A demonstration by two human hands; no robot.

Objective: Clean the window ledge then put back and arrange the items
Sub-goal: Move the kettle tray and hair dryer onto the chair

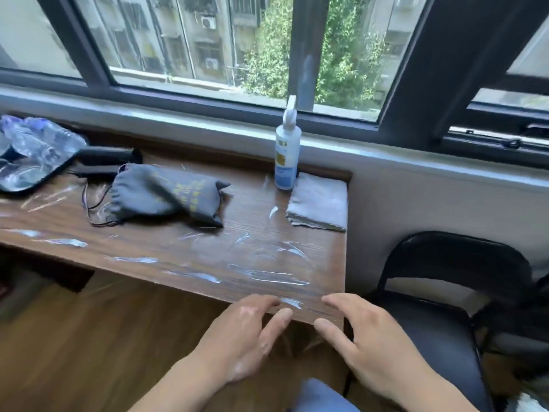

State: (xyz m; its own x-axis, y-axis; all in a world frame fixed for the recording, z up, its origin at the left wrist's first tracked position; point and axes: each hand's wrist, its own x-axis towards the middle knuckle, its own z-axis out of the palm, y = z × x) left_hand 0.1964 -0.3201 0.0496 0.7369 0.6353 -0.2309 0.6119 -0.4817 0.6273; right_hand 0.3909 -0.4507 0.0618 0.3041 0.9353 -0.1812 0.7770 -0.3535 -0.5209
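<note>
Holding nothing, the left hand (246, 337) and right hand (365, 343) sit loosely spread at the surface (166, 251) edge. Well ahead of the right hand lies the folded cloth (319, 202), just beside the bottle (286, 153). It looks soft and light, so pinch a corner.

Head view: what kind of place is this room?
Probably a lived-in room, a flat or dormitory, above street level: a wooden ledge under a dark-framed window facing apartment blocks, with a black chair beside it.
</note>
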